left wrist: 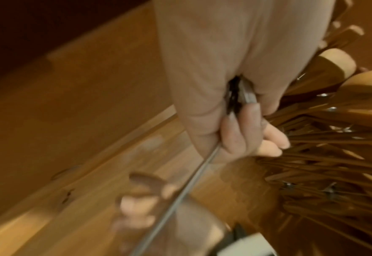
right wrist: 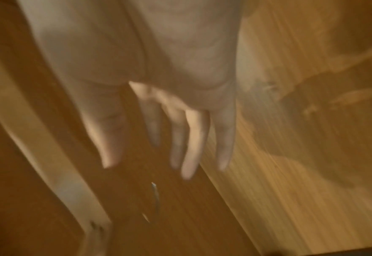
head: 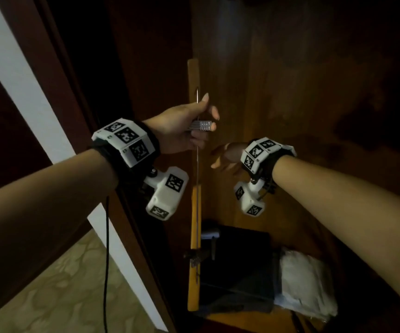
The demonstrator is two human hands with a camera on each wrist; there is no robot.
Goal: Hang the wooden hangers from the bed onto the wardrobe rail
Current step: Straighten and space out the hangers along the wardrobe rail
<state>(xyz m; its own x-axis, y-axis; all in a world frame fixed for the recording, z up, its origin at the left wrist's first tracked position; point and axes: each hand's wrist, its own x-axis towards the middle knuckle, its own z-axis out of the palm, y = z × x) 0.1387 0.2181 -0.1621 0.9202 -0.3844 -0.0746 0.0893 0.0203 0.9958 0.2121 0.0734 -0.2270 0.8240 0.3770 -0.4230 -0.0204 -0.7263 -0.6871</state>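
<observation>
Left hand: the left hand [head: 182, 131] is curled round a stacked bunch of silver metal hooks [head: 202, 126], thumb up, inside the dark brown wooden wardrobe [head: 290, 92].
Right hand: the right hand [head: 225, 157] holds nothing, its fingers [right wrist: 189, 138] straight and spread, just right of the rod and a little below the left hand.
Task's thing: the brown wooden hangers [left wrist: 334, 147] fan out from the left hand's fist in the left wrist view. From the head view they show edge-on as an orange-brown wooden strip [head: 195, 212] below the hand.
Rod: a thin grey metal rod [head: 197, 164] passes through the left hand's grip. I judge it to be the wardrobe rail, but cannot tell for sure, nor whether the hooks already sit over it.
Weight: many hangers in one fist is probably a hefty load, pulling down on the fingers.
Stiffness: wood and steel, rigid; nothing gives, so the arms may snag on each other.
Slip: smooth hooks may slide or twist in the palm, and the varnished wood looks slick.
Where to hold: at the hook necks, close to the wood, as the left hand does. The free hand can best peel off one hanger by its shoulder.
Risk: tangled hooks could drag a neighbour off.
Around: a dark folded item [head: 237, 260] and a white crumpled bundle [head: 304, 284] lie on the wardrobe floor.
</observation>
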